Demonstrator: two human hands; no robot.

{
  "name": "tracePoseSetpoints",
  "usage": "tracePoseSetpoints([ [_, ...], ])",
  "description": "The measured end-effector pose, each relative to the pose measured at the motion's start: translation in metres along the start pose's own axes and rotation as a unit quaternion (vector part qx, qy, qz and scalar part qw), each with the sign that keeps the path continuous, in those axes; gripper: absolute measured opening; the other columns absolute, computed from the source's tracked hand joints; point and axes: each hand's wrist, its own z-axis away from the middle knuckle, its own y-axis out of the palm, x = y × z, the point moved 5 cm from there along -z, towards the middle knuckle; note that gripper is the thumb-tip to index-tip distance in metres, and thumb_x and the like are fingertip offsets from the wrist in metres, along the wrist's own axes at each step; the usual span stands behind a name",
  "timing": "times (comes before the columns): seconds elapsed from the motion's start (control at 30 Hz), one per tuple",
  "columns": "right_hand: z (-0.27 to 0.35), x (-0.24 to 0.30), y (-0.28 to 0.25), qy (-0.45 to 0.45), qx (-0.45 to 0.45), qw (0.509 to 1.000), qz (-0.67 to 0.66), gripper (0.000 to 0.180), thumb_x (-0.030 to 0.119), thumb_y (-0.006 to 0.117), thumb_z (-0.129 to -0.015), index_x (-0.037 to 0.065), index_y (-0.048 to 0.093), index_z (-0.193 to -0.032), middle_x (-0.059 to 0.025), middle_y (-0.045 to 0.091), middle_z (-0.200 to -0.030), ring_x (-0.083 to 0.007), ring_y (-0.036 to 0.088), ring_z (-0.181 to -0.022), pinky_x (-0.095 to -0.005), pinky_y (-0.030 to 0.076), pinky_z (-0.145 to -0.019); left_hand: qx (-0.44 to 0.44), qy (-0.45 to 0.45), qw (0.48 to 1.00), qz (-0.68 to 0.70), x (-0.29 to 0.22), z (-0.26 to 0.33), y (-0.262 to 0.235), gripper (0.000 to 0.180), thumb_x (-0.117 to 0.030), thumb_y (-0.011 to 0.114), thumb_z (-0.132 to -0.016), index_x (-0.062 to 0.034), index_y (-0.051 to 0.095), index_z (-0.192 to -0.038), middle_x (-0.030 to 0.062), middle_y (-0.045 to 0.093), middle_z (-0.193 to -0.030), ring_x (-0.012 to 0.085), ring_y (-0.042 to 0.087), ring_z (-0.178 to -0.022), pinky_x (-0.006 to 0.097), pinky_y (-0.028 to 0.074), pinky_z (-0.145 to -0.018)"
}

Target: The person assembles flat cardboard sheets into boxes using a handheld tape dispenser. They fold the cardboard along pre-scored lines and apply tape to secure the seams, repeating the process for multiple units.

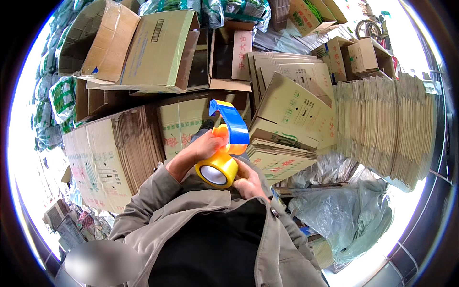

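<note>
My left hand [206, 145] is closed round the orange hub of a blue tape dispenser [235, 125], whose curved blue arm points up and away from me. Just below it, a thick roll of yellow packing tape [230, 168] has its round core turned toward me. My right hand [251, 182] is closed on the right side of this roll, with some fingers hidden behind it. Roll and dispenser touch or overlap; I cannot tell whether they are joined. Both hands are close together in front of my chest.
Bundled flattened cartons [98, 158] stand on the left, with a long stack [382, 126] on the right. Leaning cardboard sheets [294, 107] are ahead. Open boxes [153, 50] sit at the far left. Clear plastic sheeting [351, 215] lies at the lower right. Green-filled bags [62, 98] are piled far left.
</note>
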Motion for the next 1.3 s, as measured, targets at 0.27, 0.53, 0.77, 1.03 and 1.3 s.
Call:
tracePoseSetpoints([
  [0.27, 0.038, 0.048, 0.02, -0.137, -0.223, 0.871, 0.416, 0.034, 0.009, 0.078, -0.072, -0.001, 0.074, -0.104, -0.0124, 0.069, -0.095, -0.0177, 0.073, -0.084, -0.027, 0.058, -0.075, -0.045, -0.148, 0.985, -0.078, -0.039, 0.012, -0.01, 0.026, -0.02, 0.047, -0.101, -0.0058, 0.068, -0.109, 0.0198, 0.068, -0.096, 0.035, 0.066, -0.085, 0.043, 0.053, -0.076],
  [0.53, 0.037, 0.048, 0.018, -0.15, -0.249, 0.871, 0.397, 0.02, 0.008, 0.076, -0.075, 0.001, 0.078, -0.094, -0.0103, 0.073, -0.085, -0.0156, 0.072, -0.071, -0.0254, 0.057, -0.068, -0.07, -0.171, 0.98, -0.071, -0.055, 0.012, -0.009, 0.04, -0.036, 0.05, -0.101, 0.0012, 0.066, -0.103, 0.0277, 0.066, -0.096, 0.0439, 0.064, -0.089, 0.048, 0.052, -0.078],
  [0.77, 0.034, 0.05, 0.012, -0.146, -0.247, 0.867, 0.407, 0.015, 0.01, 0.075, -0.077, 0.002, 0.079, -0.089, -0.0104, 0.075, -0.079, -0.0131, 0.071, -0.069, -0.0249, 0.055, -0.065, -0.092, -0.184, 0.974, -0.095, -0.055, 0.009, -0.007, 0.045, -0.037, 0.046, -0.103, 0.0018, 0.067, -0.098, 0.0293, 0.065, -0.093, 0.0461, 0.063, -0.089, 0.051, 0.051, -0.079],
  [1.03, 0.026, 0.053, -0.002, -0.003, -0.188, 0.915, 0.358, 0.02, 0.014, 0.073, -0.08, -0.003, 0.077, -0.09, -0.0091, 0.075, -0.074, -0.0076, 0.066, -0.064, -0.0237, 0.053, -0.062, -0.08, -0.198, 0.972, -0.094, -0.067, 0.006, -0.007, 0.043, -0.039, 0.05, -0.102, 0.0008, 0.065, -0.105, 0.0276, 0.063, -0.095, 0.0461, 0.06, -0.091, 0.05, 0.048, -0.08],
  [1.3, 0.014, 0.05, -0.01, 0.068, -0.173, 0.932, 0.31, 0.02, 0.014, 0.072, -0.079, -0.005, 0.076, -0.086, -0.006, 0.073, -0.072, -0.006, 0.063, -0.063, -0.0235, 0.051, -0.06, -0.019, -0.17, 0.975, -0.14, -0.066, -0.003, -0.004, 0.041, -0.036, 0.044, -0.104, -0.0016, 0.067, -0.105, 0.0249, 0.065, -0.099, 0.0427, 0.061, -0.092, 0.048, 0.05, -0.082],
])
